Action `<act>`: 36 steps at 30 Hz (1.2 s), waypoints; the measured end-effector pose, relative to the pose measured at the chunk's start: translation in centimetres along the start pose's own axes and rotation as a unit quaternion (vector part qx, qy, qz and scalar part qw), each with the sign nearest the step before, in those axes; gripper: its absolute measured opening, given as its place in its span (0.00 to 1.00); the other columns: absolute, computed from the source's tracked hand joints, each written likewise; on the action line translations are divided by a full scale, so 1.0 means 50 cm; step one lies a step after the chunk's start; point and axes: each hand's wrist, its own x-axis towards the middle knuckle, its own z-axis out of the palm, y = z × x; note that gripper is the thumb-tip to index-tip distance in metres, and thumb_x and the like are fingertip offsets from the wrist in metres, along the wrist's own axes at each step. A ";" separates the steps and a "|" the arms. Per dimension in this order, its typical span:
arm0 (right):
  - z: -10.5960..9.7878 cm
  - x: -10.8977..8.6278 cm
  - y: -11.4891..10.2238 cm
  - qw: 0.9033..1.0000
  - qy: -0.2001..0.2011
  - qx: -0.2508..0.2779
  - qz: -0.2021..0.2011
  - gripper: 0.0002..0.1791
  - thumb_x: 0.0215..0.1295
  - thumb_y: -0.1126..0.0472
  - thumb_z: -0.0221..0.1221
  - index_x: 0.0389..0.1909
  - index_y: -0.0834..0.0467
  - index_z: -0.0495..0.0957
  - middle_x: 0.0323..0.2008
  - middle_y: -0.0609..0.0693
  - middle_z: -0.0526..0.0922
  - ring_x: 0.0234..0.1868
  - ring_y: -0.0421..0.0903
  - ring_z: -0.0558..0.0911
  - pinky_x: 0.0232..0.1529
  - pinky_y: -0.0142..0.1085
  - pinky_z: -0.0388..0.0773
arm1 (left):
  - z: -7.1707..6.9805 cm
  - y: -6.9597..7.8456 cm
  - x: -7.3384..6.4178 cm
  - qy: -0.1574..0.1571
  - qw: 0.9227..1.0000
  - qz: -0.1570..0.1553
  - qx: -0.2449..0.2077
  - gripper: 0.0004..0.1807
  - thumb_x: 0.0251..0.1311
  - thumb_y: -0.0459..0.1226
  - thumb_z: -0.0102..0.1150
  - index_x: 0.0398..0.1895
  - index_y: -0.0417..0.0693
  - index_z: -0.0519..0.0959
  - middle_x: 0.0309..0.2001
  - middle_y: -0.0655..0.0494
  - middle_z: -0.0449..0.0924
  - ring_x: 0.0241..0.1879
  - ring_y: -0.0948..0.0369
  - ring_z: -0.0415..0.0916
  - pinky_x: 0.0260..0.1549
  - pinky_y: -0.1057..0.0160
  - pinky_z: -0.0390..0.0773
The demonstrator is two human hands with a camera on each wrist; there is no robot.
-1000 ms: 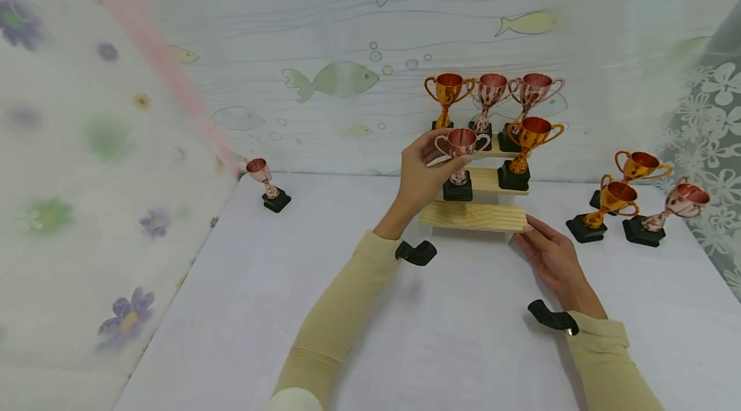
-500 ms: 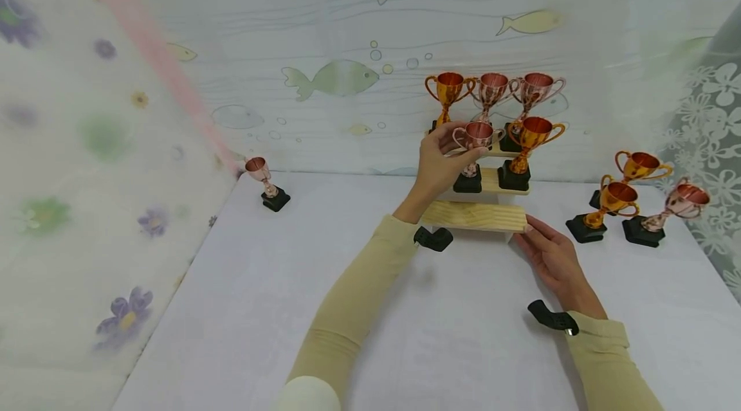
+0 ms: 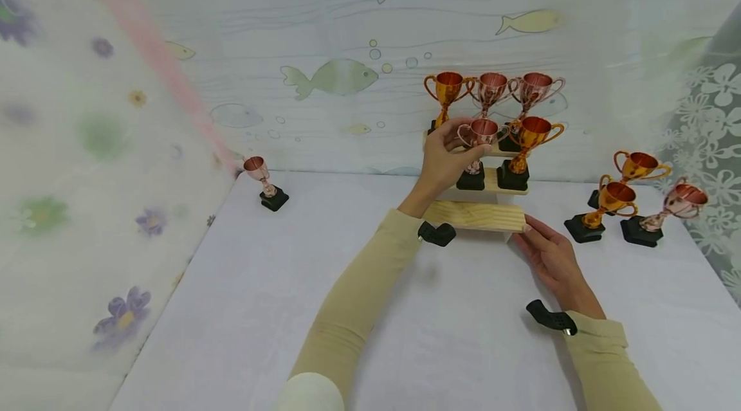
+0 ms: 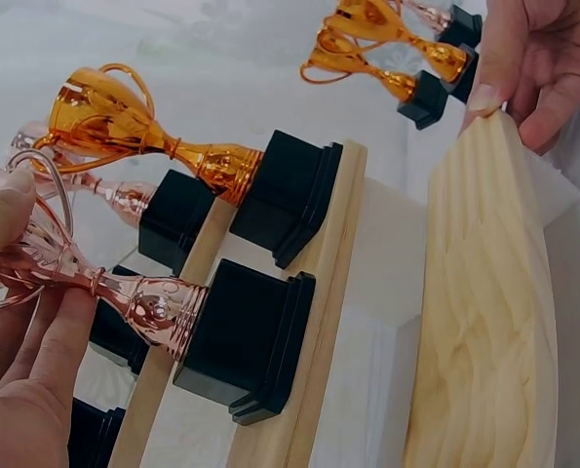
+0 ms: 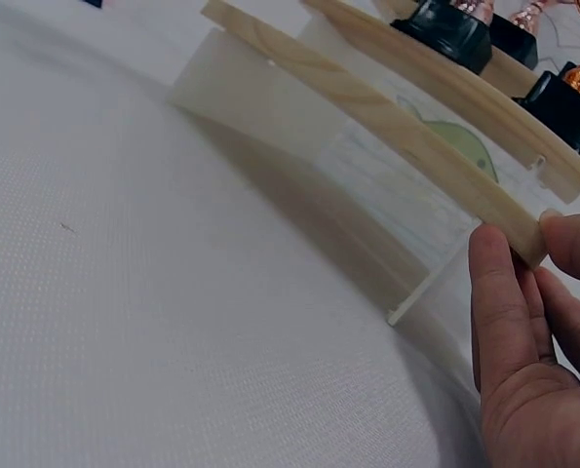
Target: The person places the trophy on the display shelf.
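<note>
My left hand (image 3: 442, 163) grips a rose-gold trophy cup (image 3: 483, 131) by its bowl, thumb in front. Its black base (image 4: 246, 336) stands upright at the middle step of a wooden tiered stand (image 3: 480, 216); whether it bears full weight I cannot tell. Close to its right on that step is a gold trophy (image 3: 532, 134). On the top step stand a gold trophy (image 3: 448, 89) and two rose-gold ones, partly hidden low down. With thumb and fingers, my right hand (image 3: 552, 263) pinches the right end of the lowest step, seen closely in the right wrist view (image 5: 514, 229).
One rose-gold trophy (image 3: 269, 186) stands alone at the table's far left. To the right of the stand are two gold trophies (image 3: 616, 195) and a rose-gold trophy (image 3: 686, 199). A fish-patterned curtain (image 3: 330, 80) hangs behind the white table (image 3: 243, 308).
The left hand has carried the rose-gold trophy rightward and slightly back along the middle step, nearer the gold one. My right hand keeps its place on the lowest step.
</note>
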 end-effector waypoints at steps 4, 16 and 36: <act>0.000 -0.001 0.000 1.000 -0.001 0.008 0.001 0.48 0.70 0.60 0.64 0.82 0.57 0.44 0.55 0.38 0.77 0.51 0.33 0.84 0.58 0.28 0.79 | 0.001 0.000 0.002 -0.006 1.000 -0.002 0.001 0.27 0.59 0.28 0.71 0.63 0.37 0.75 0.51 0.38 0.81 0.48 0.50 0.82 0.49 0.62 0.84; -0.002 0.000 0.001 1.000 -0.006 0.001 -0.003 0.48 0.70 0.60 0.63 0.82 0.58 0.44 0.55 0.38 0.76 0.51 0.33 0.84 0.56 0.28 0.80 | 0.013 -0.014 0.014 -0.016 1.000 0.003 -0.006 0.27 0.60 0.29 0.70 0.63 0.37 0.74 0.50 0.39 0.81 0.47 0.51 0.83 0.45 0.67 0.84; 0.002 -0.001 0.001 1.000 0.004 -0.008 0.000 0.48 0.70 0.59 0.64 0.82 0.57 0.45 0.57 0.39 0.74 0.52 0.32 0.83 0.58 0.28 0.79 | 0.015 0.000 0.002 -0.006 0.999 -0.001 -0.050 0.31 0.57 0.22 0.68 0.66 0.34 0.72 0.53 0.33 0.79 0.53 0.43 0.81 0.55 0.56 0.84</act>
